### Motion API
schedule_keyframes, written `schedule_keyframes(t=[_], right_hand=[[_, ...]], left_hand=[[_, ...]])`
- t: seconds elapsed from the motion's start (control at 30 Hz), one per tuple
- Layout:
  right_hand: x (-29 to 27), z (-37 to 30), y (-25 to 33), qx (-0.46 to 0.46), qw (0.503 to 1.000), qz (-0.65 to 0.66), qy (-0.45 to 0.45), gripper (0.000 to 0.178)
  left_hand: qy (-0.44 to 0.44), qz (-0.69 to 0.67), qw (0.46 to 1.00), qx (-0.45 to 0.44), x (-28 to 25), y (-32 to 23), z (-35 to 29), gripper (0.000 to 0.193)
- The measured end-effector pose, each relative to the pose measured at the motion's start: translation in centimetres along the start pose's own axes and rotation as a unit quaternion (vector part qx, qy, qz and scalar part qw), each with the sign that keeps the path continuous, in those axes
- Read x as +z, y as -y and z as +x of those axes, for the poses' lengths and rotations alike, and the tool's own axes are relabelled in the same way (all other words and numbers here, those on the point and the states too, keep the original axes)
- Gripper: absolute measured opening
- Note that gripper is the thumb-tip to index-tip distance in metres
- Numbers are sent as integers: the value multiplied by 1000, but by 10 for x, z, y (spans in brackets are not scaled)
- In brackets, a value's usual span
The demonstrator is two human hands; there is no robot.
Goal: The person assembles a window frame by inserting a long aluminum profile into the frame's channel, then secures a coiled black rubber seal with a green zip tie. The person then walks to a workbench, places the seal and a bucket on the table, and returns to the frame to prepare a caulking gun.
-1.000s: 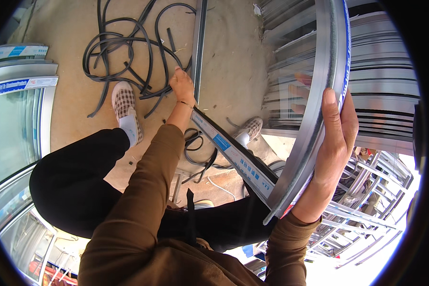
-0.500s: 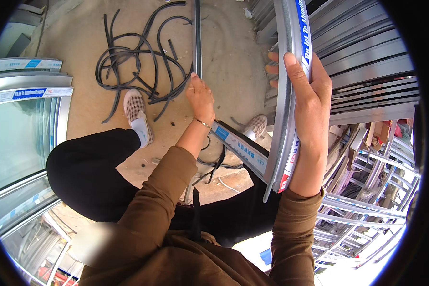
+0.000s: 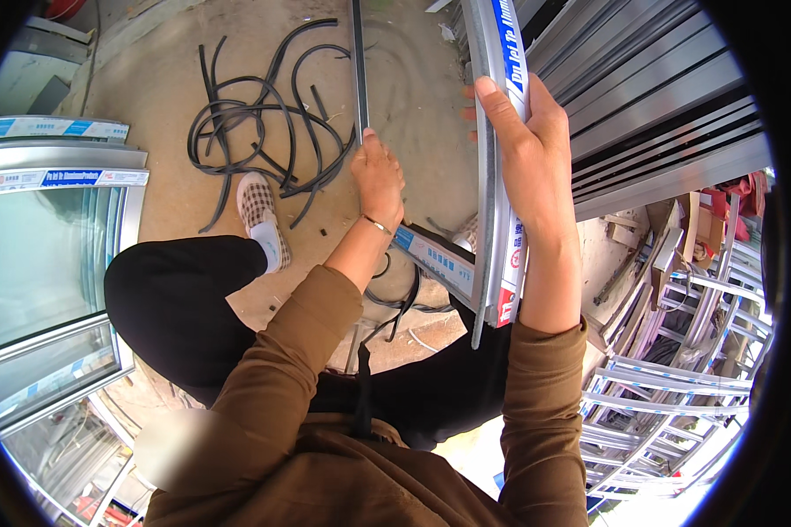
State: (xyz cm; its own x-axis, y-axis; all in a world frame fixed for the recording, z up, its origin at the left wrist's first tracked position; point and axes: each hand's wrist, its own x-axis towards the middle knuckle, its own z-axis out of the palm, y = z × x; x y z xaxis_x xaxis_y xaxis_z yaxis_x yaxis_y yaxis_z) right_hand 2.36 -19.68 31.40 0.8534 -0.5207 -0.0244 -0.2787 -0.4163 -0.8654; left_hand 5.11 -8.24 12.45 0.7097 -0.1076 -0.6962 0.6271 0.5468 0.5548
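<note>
An aluminium window frame [image 3: 498,299] stands tilted between my arms, with blue and white protective tape on its sides. My right hand [image 3: 536,167] is wrapped round its right-hand bar, thumb on the near face and fingertips showing beyond the left edge. A thin grey strip runs along that bar and sticks out past its lower end. My left hand [image 3: 380,180] is closed on the narrow dark left-hand bar [image 3: 359,75], close to the corner with the taped lower bar [image 3: 438,262]. The fingers' undersides are hidden there.
Black rubber strips [image 3: 259,110] lie tangled on the concrete floor beyond my left foot. Glazed window panels [image 3: 44,255] lean at the left. Long aluminium profiles [image 3: 642,97] are stacked at the right, with more frames [image 3: 677,386] below them.
My right hand and the frame's right-hand bar have moved left, closer to my left hand. Both hands keep their grip, and the view has shifted slightly.
</note>
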Motion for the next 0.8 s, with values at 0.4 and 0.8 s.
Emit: schedule_keyframes(t=[0.4, 0.8], right_hand=[[-4, 0, 4, 14, 1000, 1, 7, 40], [-6, 0, 3, 46, 998, -33, 34, 44]], left_hand=[[101, -11, 994, 36, 28, -36, -39, 46], [134, -43, 990, 4, 35, -49, -74, 45]])
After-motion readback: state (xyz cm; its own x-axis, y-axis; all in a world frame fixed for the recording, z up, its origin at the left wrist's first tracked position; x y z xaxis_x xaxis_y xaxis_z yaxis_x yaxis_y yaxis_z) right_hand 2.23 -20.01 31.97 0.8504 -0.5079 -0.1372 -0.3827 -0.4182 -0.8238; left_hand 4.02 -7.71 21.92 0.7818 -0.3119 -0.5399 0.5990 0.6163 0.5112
